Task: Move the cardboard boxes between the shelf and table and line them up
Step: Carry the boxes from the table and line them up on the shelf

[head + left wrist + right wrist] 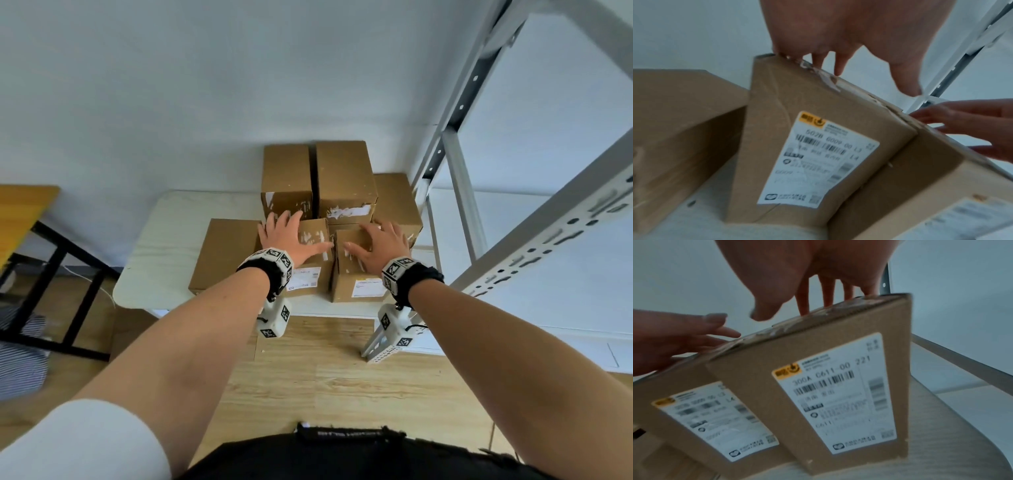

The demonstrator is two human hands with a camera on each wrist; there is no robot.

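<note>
Both hands lie flat and open: left hand [286, 236] on the left small box [310, 260], right hand [378, 245] on the right small box [356, 270], at the table's [164, 253] near edge. They look light and stiff with slick tape, so I'd grab the side walls.

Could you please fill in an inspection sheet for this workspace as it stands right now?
Surface: white table, boxes crowding its right half.
Job's things: two small labelled boxes side by side at the front; two taller boxes behind; flat box at left; another box at right.
Clutter: nothing seen.
Grippers: left hand flat on the left small box; right hand flat on the right one.
Cables: thin white cord beside the table.
Surroundings: grey metal shelf at right, wood floor, white wall.
</note>
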